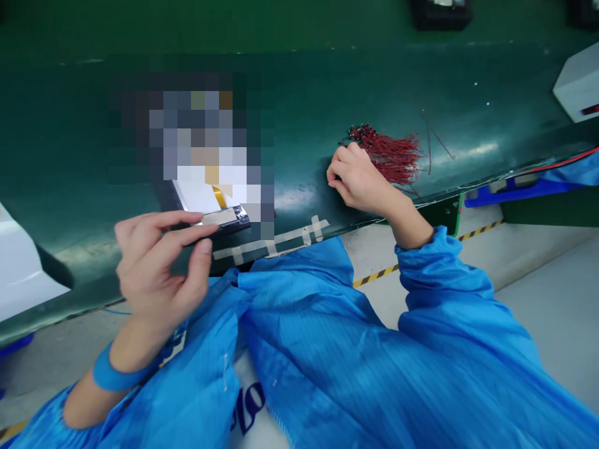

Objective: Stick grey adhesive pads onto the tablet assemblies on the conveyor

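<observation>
My left hand (161, 265) has its index and middle fingers stretched out, their tips at a pale rectangular strip (219, 216) along the near edge of a flat dark-edged part. The thumb stays apart below. That part's white surface (191, 194) carries a yellow-orange tab (219, 196); farther back it is hidden by a pixelated patch. My right hand (356, 178) is closed in a pinch over the green mat, just left of a bundle of thin red wires (397, 156) with dark ends. What its fingertips hold, if anything, is hidden.
Loose wires (429, 146) lie right of the bundle. Pale tape strips (276, 241) mark the front edge of the green mat (299, 112). White objects stand at the left (23, 268) and far right (580, 84). A black block (441, 15) sits at the back.
</observation>
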Available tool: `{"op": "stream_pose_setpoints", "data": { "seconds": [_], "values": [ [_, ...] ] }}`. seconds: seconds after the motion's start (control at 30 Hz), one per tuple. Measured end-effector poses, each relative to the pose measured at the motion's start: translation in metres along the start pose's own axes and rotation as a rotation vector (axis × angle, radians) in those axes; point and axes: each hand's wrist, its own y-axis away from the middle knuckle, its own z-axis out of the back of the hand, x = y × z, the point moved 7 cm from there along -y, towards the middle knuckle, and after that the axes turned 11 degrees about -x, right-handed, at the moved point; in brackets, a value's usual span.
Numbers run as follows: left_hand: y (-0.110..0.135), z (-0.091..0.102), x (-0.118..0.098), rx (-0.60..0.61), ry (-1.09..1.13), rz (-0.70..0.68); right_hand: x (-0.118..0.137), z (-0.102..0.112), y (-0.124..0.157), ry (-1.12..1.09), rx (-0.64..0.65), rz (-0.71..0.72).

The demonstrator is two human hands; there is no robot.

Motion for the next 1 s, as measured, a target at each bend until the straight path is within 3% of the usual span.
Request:
{"op": "stream_pose_setpoints", "data": {
  "seconds": [0.17,0.27,0.37,0.6,0.7,0.87,1.0],
  "values": [
    [-0.014,-0.028,-0.027,0.022,0.176,-0.063,0.039,0.002,-0.009,-0.286,-0.043,0.242],
    [-0.019,-0.051,-0.038,0.119,0.121,-0.107,0.079,-0.002,-0.015,-0.507,-0.002,0.348],
    [-0.021,-0.064,-0.035,0.176,0.058,-0.102,0.111,-0.010,-0.022,-0.649,0.033,0.371],
    [-0.021,-0.047,-0.028,0.125,0.137,-0.065,0.135,-0.011,-0.033,-0.787,0.053,0.336],
    [-0.022,-0.038,-0.021,0.096,0.206,0.056,0.141,-0.005,-0.034,-0.817,0.028,0.318],
    [-0.016,-0.032,-0.001,0.066,0.313,0.328,0.146,0.000,-0.037,-0.815,-0.136,0.285],
    [-0.005,-0.026,0.014,0.086,0.249,0.399,0.143,-0.009,-0.042,-0.707,-0.142,0.282]
  ]
}}
